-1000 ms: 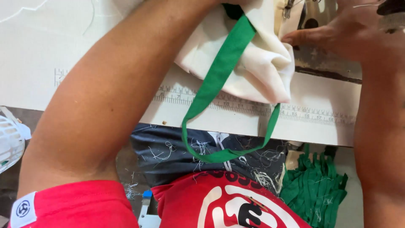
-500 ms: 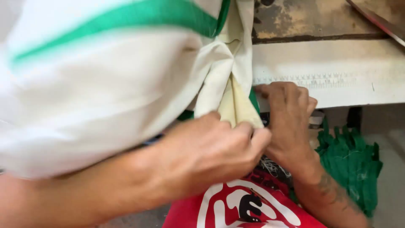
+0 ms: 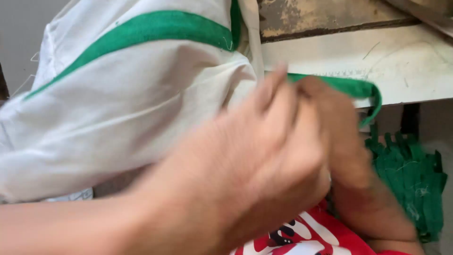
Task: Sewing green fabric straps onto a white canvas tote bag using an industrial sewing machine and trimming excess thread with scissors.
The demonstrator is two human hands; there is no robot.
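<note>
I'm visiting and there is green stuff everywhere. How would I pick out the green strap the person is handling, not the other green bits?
Start at the pale worktable on the upper right. Along its front edge runs a narrow green strap, looping down at its right end, with the right hand at it. Unlike the green band stitched flat onto the cream cloth bag, or the heap of green straps below, it hangs free.
</note>
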